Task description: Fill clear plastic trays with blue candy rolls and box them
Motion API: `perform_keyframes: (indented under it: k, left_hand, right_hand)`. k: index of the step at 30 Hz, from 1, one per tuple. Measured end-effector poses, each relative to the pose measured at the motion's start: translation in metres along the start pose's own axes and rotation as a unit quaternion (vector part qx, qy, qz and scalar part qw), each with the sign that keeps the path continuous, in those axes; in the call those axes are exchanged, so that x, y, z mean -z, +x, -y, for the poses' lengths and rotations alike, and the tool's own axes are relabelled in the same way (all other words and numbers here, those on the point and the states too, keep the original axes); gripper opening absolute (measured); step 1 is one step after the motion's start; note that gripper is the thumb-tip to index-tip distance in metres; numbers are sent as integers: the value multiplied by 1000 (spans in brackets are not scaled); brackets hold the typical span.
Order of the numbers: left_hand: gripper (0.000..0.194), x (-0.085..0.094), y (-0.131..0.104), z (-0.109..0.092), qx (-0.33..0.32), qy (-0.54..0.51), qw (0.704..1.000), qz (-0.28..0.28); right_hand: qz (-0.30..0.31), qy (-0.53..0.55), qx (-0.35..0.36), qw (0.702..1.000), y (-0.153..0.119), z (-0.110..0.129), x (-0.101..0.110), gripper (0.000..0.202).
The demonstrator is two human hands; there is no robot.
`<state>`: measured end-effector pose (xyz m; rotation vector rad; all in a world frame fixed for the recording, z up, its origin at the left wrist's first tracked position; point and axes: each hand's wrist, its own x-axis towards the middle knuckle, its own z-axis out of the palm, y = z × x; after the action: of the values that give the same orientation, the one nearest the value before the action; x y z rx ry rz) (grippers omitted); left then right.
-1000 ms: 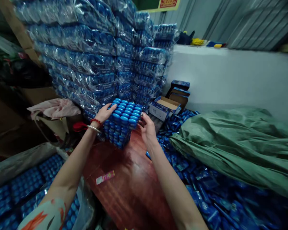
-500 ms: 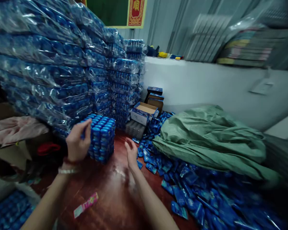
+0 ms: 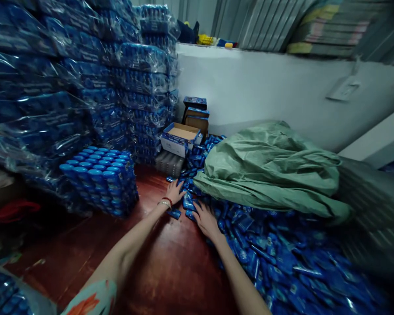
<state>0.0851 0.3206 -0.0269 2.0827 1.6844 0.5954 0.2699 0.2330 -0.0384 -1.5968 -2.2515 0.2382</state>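
Loose blue packets (image 3: 243,223) lie heaped on the red floor (image 3: 164,262). At the heap's near left edge, my left hand (image 3: 174,192), with bracelets at its wrist, has its fingers spread beside the packets. My right hand (image 3: 206,218) also has its fingers apart and touches the packets just right of it. One blue packet (image 3: 188,201) lies between the two hands. Another packet (image 3: 174,214) is on the floor under my left hand. Left of my hands stands a block of blue-capped containers (image 3: 101,177) in tight rows.
Plastic-wrapped blue stacks (image 3: 144,78) rise on the left. Open cartons (image 3: 180,138) stand by the white wall (image 3: 249,87) above grey trays (image 3: 169,163). A green cloth (image 3: 269,168) covers part of the heap. A bag of blue items (image 3: 6,291) sits bottom left.
Both hands have reached the heap's edge; the left moved right, away from the block, and its raised, curled fingers have spread. The view has turned right and down.
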Motion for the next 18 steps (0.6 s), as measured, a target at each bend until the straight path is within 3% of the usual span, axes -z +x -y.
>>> perform_keyframes:
  k: [3,6,13,18]
  left_hand:
    - [58,-13,26,-7,44,24,999,7]
    - [61,-27,21,-15,56,47,997,12]
    - [52,-64,-52,-38,5,127,992,1]
    - [51,-83,-111,-75,13,99,995,-11]
  right_hand:
    - [-7,-54,34,998,-26,-2,-9,42]
    - [-9,-32,51,998,-51,1,-11,42]
    - [14,31,29,999,-105,13,4,54]
    - [-14,53,16,998,-157,11,20,52]
